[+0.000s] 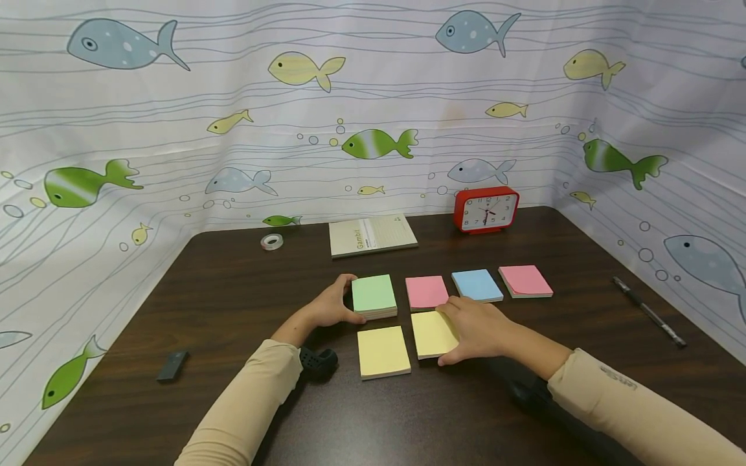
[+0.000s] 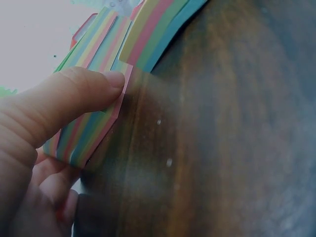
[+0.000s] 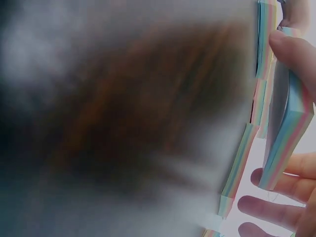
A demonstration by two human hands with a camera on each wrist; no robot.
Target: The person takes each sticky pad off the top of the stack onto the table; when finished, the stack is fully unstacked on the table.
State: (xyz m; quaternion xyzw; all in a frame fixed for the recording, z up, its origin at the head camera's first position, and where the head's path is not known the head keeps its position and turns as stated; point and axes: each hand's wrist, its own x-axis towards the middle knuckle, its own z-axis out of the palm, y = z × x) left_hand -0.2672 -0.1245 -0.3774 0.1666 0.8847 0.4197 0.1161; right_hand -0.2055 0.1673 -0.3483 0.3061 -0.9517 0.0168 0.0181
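Observation:
My left hand (image 1: 332, 303) grips the near and far sides of a stack of sticky note pads (image 1: 374, 294) with a green top sheet. The left wrist view shows the thumb (image 2: 94, 89) against the stack's rainbow-striped edges (image 2: 94, 128). To the right, my right hand (image 1: 476, 329) holds a yellow-topped sticky note pad (image 1: 432, 333) between thumb and fingers. That pad's striped side (image 3: 291, 133) shows in the right wrist view, raised off the tabletop. Another yellow-topped pad (image 1: 383, 353) lies flat, just in front of the green-topped stack.
Behind the hands lie a pink pad (image 1: 427, 292), a blue pad (image 1: 476, 285) and another pink pad (image 1: 524, 281). Farther back are a notebook (image 1: 373, 234), a tape roll (image 1: 271, 241) and a red clock (image 1: 486, 210). A pen (image 1: 649, 312) lies right, a small dark block (image 1: 173, 366) left.

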